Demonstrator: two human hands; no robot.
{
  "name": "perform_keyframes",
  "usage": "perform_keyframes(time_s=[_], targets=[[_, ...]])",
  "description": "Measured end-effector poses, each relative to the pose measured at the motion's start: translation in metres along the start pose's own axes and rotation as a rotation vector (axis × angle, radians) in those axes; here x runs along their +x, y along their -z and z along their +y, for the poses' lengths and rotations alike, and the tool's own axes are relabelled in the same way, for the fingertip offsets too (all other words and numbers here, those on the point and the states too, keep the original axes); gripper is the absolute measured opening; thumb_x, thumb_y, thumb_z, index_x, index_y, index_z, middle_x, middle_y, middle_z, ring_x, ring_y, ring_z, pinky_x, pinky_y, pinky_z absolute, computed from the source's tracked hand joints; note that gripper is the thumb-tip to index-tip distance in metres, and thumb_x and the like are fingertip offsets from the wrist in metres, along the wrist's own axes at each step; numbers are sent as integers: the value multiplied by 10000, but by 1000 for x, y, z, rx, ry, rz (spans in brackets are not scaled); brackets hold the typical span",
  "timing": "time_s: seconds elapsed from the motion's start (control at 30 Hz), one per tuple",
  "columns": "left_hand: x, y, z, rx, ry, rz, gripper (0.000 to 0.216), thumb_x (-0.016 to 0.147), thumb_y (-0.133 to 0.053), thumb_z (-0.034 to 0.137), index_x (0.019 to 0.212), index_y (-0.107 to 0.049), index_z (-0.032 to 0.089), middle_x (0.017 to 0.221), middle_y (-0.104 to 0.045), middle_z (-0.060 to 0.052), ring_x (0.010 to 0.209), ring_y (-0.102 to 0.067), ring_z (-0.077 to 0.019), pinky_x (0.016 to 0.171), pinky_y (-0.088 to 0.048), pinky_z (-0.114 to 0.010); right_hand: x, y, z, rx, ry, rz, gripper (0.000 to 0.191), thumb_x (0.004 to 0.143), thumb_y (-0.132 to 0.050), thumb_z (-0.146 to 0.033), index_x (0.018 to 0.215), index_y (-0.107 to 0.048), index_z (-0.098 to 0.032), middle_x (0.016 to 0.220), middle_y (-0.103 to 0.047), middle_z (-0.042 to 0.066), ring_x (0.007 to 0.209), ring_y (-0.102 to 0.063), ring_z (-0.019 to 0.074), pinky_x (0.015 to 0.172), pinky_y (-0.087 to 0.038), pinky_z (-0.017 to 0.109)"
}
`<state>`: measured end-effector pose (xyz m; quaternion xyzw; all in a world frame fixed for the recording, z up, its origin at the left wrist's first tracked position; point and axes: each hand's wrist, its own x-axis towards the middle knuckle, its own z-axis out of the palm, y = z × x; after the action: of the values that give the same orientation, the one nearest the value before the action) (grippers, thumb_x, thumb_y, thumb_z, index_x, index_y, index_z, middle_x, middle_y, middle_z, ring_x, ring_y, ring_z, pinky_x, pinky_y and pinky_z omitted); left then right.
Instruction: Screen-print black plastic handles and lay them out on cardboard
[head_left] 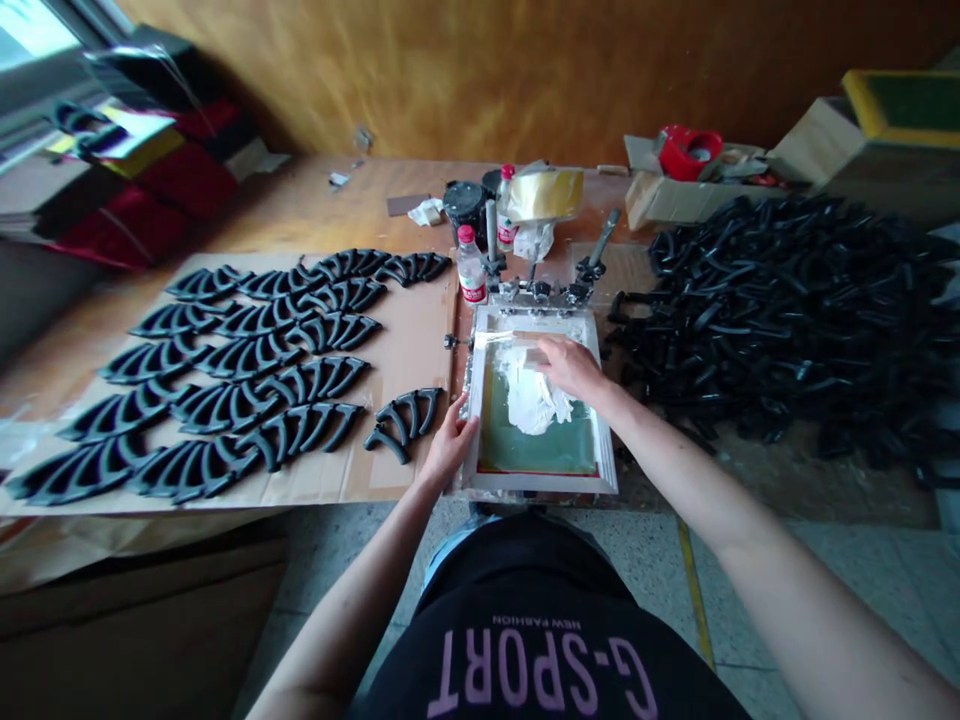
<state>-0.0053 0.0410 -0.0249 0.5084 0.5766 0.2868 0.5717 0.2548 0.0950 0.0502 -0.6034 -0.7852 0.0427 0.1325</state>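
A white-edged screen printing frame [606,450] lies in front of me, with green mesh and a thick smear of white ink [529,400] on it. My right hand [571,370] is closed on a squeegee [504,340], a pale flat bar lying across the upper part of the mesh. At the frame's left edge my left hand [454,438] is closed around the side rail. The frame's far end joins a metal hinge clamp [536,292]. What lies under the mesh is hidden.
Black curved parts [300,375] stand in rows on a cardboard sheet [409,350] at left. A large heap of black parts [795,320] fills the right. Behind the clamp are red-capped bottles [471,270], a dark tub [463,205] and a tape roll [544,195].
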Motion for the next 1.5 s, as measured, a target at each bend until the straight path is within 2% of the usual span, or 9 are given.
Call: perform_keyframes(time_s=[0.23, 0.57, 0.7, 0.87, 1.0, 1.1, 1.2, 1.3, 1.5], targets=[[-2, 1, 1, -25, 25, -7, 674, 817, -580, 516, 1409, -416, 238, 894, -668, -41, 679, -619, -146, 548, -458, -214, -57, 13, -5, 9, 451, -214, 172, 810, -528, -63, 830, -640, -191, 822, -650, 39, 802, -574, 180, 684, -405, 271], [-7, -2, 12, -86, 59, 11, 684, 793, -615, 504, 1386, -429, 218, 884, -674, -53, 688, -631, -164, 556, -475, -231, -79, -7, -15, 31, 400, -67, 185, 863, -519, -125, 945, -677, -177, 862, -673, 67, 831, -582, 202, 705, -433, 302], [-9, 3, 19, -73, 42, -3, 700, 796, -622, 494, 1403, -408, 220, 887, -680, -50, 705, -636, -165, 579, -485, -234, -49, 9, -12, 112, 224, -26, 198, 875, -594, -265, 1053, -668, -223, 977, -693, 45, 887, -613, 197, 756, -462, 295], [-23, 16, 66, -102, -48, 12, 625, 829, -560, 567, 1329, -512, 196, 768, -658, -26, 621, -591, -139, 511, -440, -210, 14, 49, 27, 117, -127, 137, 567, 823, -659, -350, 1362, -492, -294, 1129, -663, 51, 925, -623, 224, 791, -476, 338], [-27, 18, 127, -249, -187, 51, 583, 887, -378, 643, 1083, -652, 166, 754, -656, -37, 541, -547, -113, 459, -423, -215, 5, 64, 85, 180, -425, 307, 389, 920, -477, -349, 1246, -571, -160, 1017, -676, 111, 846, -614, 212, 790, -462, 354], [-14, 13, 170, -401, -399, 96, 512, 899, -399, 609, 1077, -634, 191, 923, -682, -57, 738, -635, -136, 572, -496, -214, -27, 40, 99, 209, -523, 167, 303, 915, -464, -349, 1020, -652, -135, 924, -681, 122, 824, -605, 228, 757, -464, 362], [2, 5, 192, -496, -435, 58, 514, 891, -418, 615, 1202, -556, 229, 1014, -686, -69, 880, -656, -154, 660, -526, -226, -55, -2, 74, 211, -342, -52, 280, 843, -599, -448, 844, -666, -177, 892, -670, 87, 827, -600, 221, 765, -463, 338], [0, -10, 177, -585, -338, 67, 572, 876, -413, 647, 1257, -502, 228, 1062, -687, -91, 903, -664, -167, 663, -535, -240, -69, -32, 32, 36, -192, -168, 250, 843, -625, -409, 827, -647, -160, 976, -656, 127, 957, -569, 255, 834, -432, 347], [-48, -54, 78, -585, 349, -297, 487, 828, -591, 557, 1089, -579, 146, 1033, -700, -148, 874, -691, -234, 653, -564, -312, -76, -35, -57, 79, -191, -58, 201, 933, -502, -308, 904, -627, -153, 869, -672, 117, 902, -574, 242, 791, -433, 342]])
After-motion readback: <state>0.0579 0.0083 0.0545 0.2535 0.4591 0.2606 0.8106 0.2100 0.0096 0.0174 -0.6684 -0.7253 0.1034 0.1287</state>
